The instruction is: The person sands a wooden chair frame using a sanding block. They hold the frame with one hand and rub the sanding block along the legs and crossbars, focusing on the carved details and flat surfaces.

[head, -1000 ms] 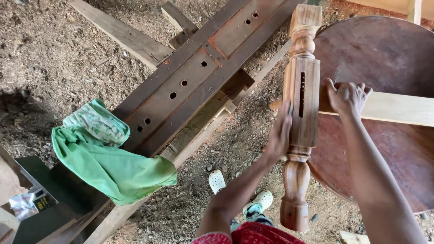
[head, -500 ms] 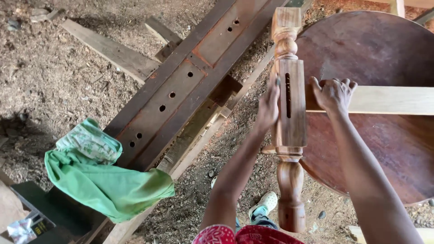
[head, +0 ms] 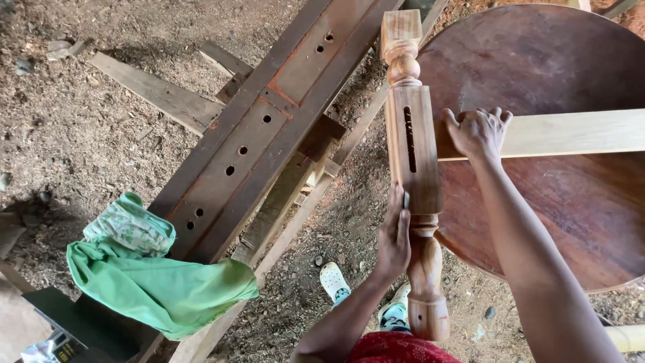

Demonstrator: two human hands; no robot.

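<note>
A turned wooden post (head: pixel 414 154) with a square middle block and a narrow slot lies at the edge of a round dark-brown tabletop (head: pixel 578 202). A pale wooden board (head: pixel 571 132) runs from the right and butts against the post's block. My left hand (head: pixel 394 235) presses flat against the left side of the post, near the lower end of the block, with something small and pale under the fingers. My right hand (head: pixel 478 132) grips the end of the pale board right beside the post.
A long dark beam with round holes (head: pixel 269 128) lies diagonally on the sawdust floor, with planks (head: pixel 158 91) beside it. A green cloth (head: pixel 151 279) drapes over its lower end. My feet in pale clogs (head: pixel 334 281) stand below the post.
My left hand has slid down the left side of the post, from the middle of the block to its lower end. My right hand kept its hold on the board.
</note>
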